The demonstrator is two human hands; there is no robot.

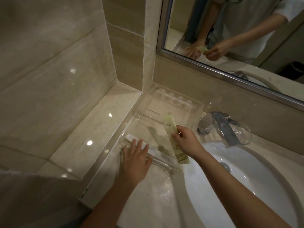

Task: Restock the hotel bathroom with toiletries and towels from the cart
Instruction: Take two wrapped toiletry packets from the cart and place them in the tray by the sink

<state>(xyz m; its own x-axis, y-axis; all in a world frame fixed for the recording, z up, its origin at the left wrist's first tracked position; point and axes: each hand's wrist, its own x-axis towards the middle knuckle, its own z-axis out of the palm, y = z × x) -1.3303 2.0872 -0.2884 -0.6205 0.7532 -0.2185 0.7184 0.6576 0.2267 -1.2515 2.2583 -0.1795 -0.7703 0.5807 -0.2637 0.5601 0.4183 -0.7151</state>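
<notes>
— Where is the toiletry tube [171,129]?
— It is pale green, pinched around its middle by the right hand [185,142]. It slants over the clear acrylic tray [130,127] at the counter's [156,186] left edge, beside the basin [246,178].
— And the left hand [136,158]?
— Its fingers are straight and spread, resting on the tray's near rim over a white packet [130,137].

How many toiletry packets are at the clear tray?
2. A pale green packet, pinched by the right hand, over the tray; a white packet under the left hand along its front edge. Hands may hide more.
</notes>
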